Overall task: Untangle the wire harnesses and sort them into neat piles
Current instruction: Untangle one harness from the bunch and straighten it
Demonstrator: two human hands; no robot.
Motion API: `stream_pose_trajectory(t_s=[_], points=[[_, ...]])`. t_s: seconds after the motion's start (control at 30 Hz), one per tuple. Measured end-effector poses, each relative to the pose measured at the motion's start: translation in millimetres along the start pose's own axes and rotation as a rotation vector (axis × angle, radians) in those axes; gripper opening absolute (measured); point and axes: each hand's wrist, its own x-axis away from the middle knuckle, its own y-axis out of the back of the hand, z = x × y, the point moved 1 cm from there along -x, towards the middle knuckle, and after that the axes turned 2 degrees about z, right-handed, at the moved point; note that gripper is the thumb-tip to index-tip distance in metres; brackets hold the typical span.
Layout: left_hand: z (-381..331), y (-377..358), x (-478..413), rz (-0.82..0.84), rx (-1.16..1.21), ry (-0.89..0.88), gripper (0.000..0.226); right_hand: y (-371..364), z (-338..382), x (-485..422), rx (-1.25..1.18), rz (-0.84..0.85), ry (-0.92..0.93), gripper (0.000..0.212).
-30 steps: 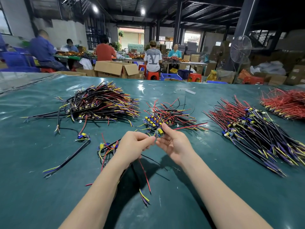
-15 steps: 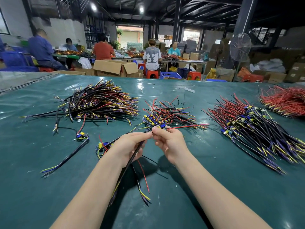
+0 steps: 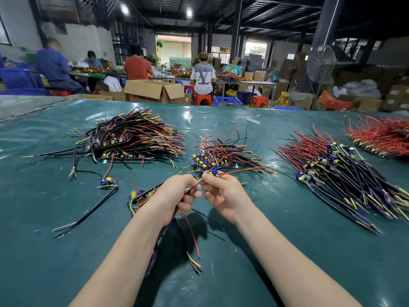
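Green tabletop (image 3: 265,251) is spread with harness piles: a large black-sheathed pile (image 3: 132,138) at far left, a small tangled pile (image 3: 221,154) just beyond the hands. Left hand (image 3: 174,196) is curled round the black cable of one wire harness (image 3: 214,173). Right hand (image 3: 223,193) is pinched on its blue-and-yellow component end, above the tabletop.

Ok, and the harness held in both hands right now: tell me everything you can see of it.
The held harness has a small blue and yellow part, pinched by the right hand. A thin red wire runs rightward from it, along the near edge of the small mixed pile. Short yellow and purple leads cross to the left hand, which grips its black sheathed cable; that hangs past the wrist above the green table cover, its purple end blurred.
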Motion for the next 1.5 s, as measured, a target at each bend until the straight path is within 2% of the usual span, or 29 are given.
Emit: stream_pose_trajectory(t_s=[0.13, 0.27, 0.37, 0.5, 0.67, 0.8, 0.9, 0.97, 1.2, 1.33, 1.43, 1.5], points=[[1.8, -4.1, -2.0, -0.052, -0.118, -0.127, 0.030, -2.9, 2.2, -0.1, -0.035, 0.028, -0.016, 0.015], [4.4, -3.2, -1.1, -0.071, -0.120, -0.236, 0.029, -4.0, 1.9, 1.2, 0.019, 0.025, 0.059, 0.016], [3.9, -1.2, -1.1, -0.063, -0.093, -0.241, 0.027, -3.8, 2.0, 2.4, 0.075, 0.020, 0.051, 0.016], [3.1, 2.0, -1.7, 0.007, -0.032, -0.210, 0.025, -1.0, 3.4, 3.9, 0.189, 0.018, -0.071, 0.022], [7.3, -4.4, -0.4, 0.160, 0.003, -0.150, 0.026, 5.5, 10.5, 1.2, 0.100, -0.106, -0.029, 0.024], [8.4, -6.5, -1.7, 0.039, -0.074, -0.242, 0.025, 5.4, 5.2, -2.2, 0.025, -0.178, -0.035, 0.024], [8.9, -5.1, -4.4, -0.063, 0.051, -0.271, 0.020, -1.4, -3.6, -1.3, -0.007, -0.077, -0.129, 0.027], [9.5, -5.7, -5.2, -0.078, 0.116, -0.261, 0.019, -6.4, -9.9, -0.1, 0.003, -0.047, -0.139, 0.021], [17.1, -16.7, -6.2, -0.058, -0.056, -0.240, 0.023, -7.1, -13.5, 0.5, -0.039, -0.336, 0.060, 0.022], [13.2, -19.4, -2.4, 0.059, 0.164, -0.071, 0.026, -4.6, -6.7, -0.7, -0.022, -0.359, 0.151, 0.024], [10.5, -17.7, -0.8, 0.222, 0.504, 0.101, 0.041, -6.2, -3.8, -0.6, -0.031, -0.288, 0.188, 0.023], [10.4, -15.3, -1.7, 0.288, 0.615, 0.150, 0.043, -7.0, -0.6, 0.2, -0.068, -0.232, 0.216, 0.020]])
